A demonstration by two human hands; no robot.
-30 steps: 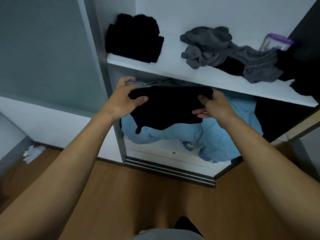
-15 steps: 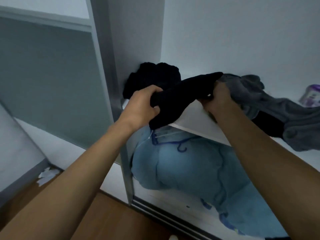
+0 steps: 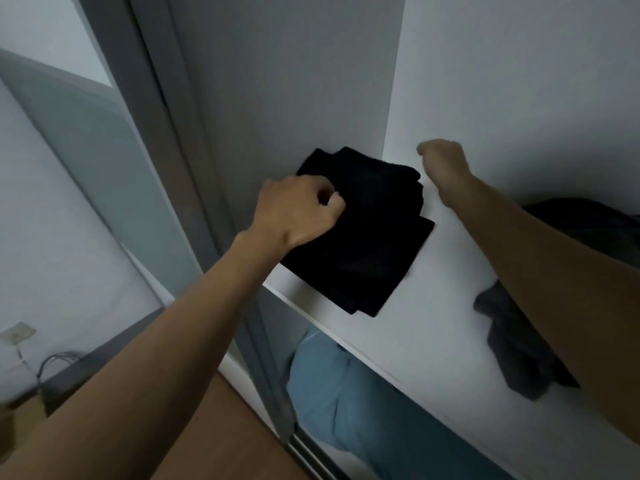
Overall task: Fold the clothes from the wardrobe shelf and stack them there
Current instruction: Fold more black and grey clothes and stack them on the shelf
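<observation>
A folded black garment (image 3: 367,251) lies on top of another folded black piece in the left back corner of the white wardrobe shelf (image 3: 426,327). My left hand (image 3: 298,213) rests on the stack's left edge with its fingers curled; whether it still pinches the cloth is unclear. My right hand (image 3: 443,164) is a closed fist just past the stack's right back corner, holding nothing. A crumpled grey garment (image 3: 512,344) lies on the shelf at the right, partly hidden by my right forearm.
A dark garment (image 3: 588,220) lies further back on the right of the shelf. Light blue clothes (image 3: 346,403) hang below the shelf. The grey sliding-door frame (image 3: 166,140) stands to the left. A wall socket (image 3: 17,332) with cables and wooden floor (image 3: 221,445) are at the lower left.
Both hands lifted the folded black garment from chest height onto the shelf and laid it on the black piece in the corner. The right hand let go and moved off to the right.
</observation>
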